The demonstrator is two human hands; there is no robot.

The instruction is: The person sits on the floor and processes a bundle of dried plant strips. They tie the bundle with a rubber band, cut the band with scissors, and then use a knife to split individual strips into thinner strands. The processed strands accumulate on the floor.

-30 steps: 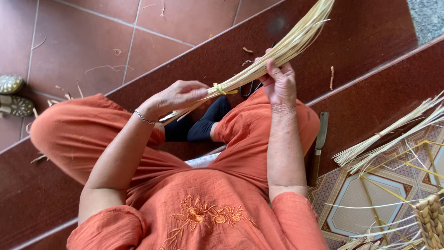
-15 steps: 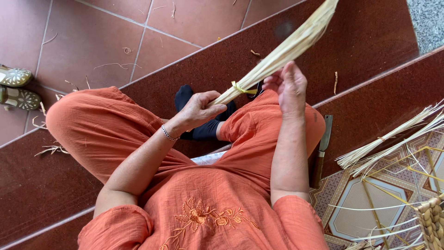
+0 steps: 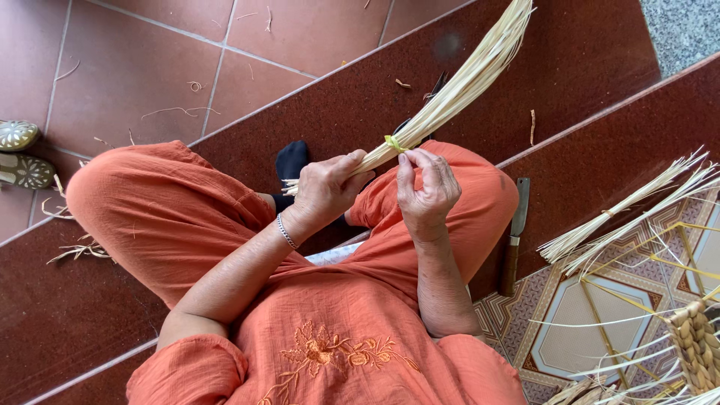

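Straw-pale bundle [image 3: 450, 94] slants up over her lap, left hand [image 3: 324, 191] clenched tight around its lower end, right hand [image 3: 426, 187] pinching the yellow tie [image 3: 393, 142] between its fingers. One tie on; more loose stalks [image 3: 622, 214] wait by the knife [image 3: 514, 236].

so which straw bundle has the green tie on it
The straw bundle held in both hands, tied just above the right hand. The bundles on the patterned floor show no green tie.

Dry matt straw bundle [image 3: 450, 97]; seemingly metal knife [image 3: 517, 225].
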